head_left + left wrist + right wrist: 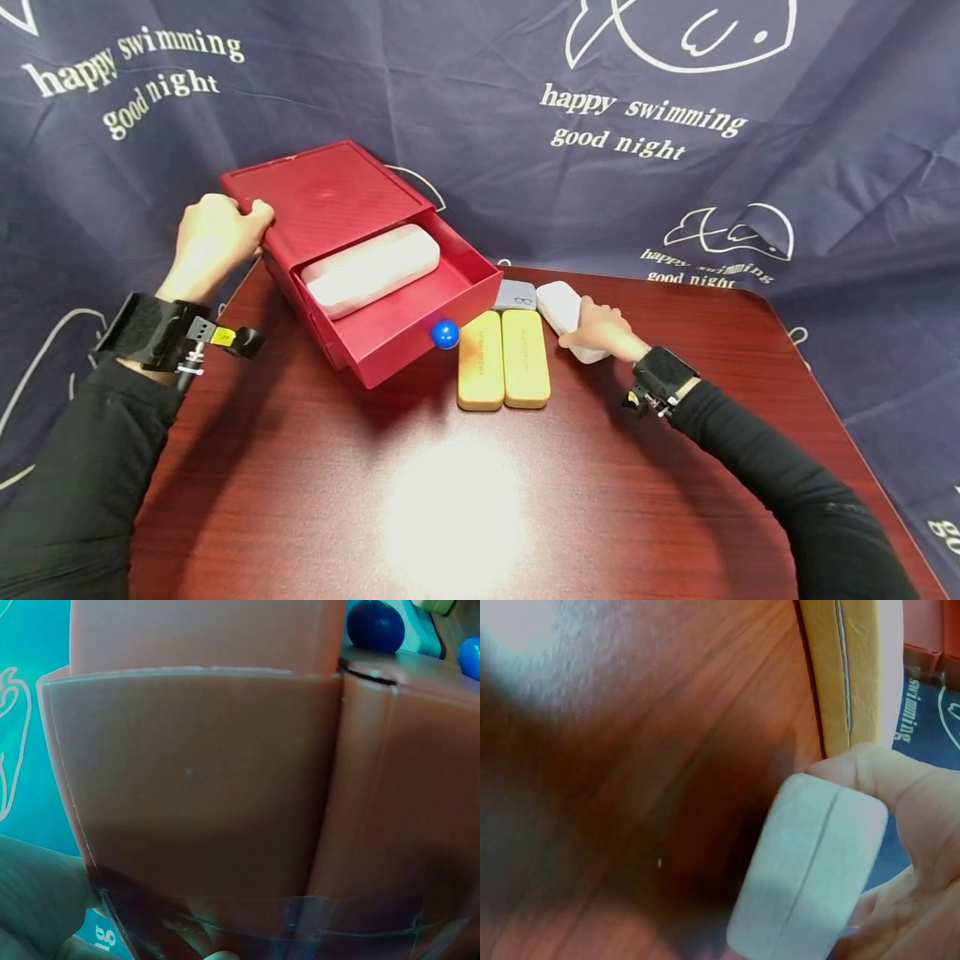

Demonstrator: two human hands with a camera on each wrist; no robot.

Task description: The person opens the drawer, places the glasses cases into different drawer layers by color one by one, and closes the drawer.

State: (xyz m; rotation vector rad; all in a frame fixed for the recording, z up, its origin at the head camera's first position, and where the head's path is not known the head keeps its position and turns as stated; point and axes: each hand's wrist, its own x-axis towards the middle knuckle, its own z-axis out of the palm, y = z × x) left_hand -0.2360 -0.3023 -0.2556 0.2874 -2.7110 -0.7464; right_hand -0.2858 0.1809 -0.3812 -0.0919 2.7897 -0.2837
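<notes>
My left hand (pixel 217 233) grips the back left edge of a red drawer box (pixel 322 196), which tilts over the table. Its drawer (pixel 457 292), with a blue knob (pixel 445 334), is pulled partway out. Inside lies a white glasses case (pixel 375 268) along the drawer's inner side. In the left wrist view, the box's red side walls (pixel 195 787) fill most of the picture, and two blue knobs show at the top right. My right hand (pixel 603 329) holds another white glasses case (pixel 810 870) between thumb and fingers, right of the yellow cases.
Two yellow glasses cases (pixel 481 367) lie side by side on the brown table (pixel 315 500). Behind them is a grey case (pixel 516 294) with a small glasses print, partly hidden. A dark blue printed curtain (pixel 480 100) hangs beyond the table's far edge.
</notes>
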